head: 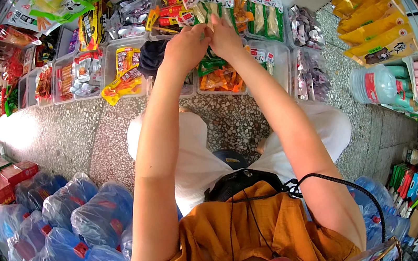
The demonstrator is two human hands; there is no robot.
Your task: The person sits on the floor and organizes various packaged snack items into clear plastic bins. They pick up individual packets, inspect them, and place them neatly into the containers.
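Observation:
My left hand and my right hand meet at the fingertips above the back row of plastic bins. Just beyond them, green packets of a pale snack with white and red tops lie in a bin; whether my fingers hold one of them cannot be made out. More green packets lie to the right. Below my hands a clear bin has orange packets with a green one over them. A dark bunched cloth lies left of my left hand, beside yellow and red packets.
Silver packets fill bins at the right and back left. Yellow bags hang far right, above a large clear bottle. Plastic-wrapped water jugs stand at the lower left, near red boxes. Speckled floor shows before the bins.

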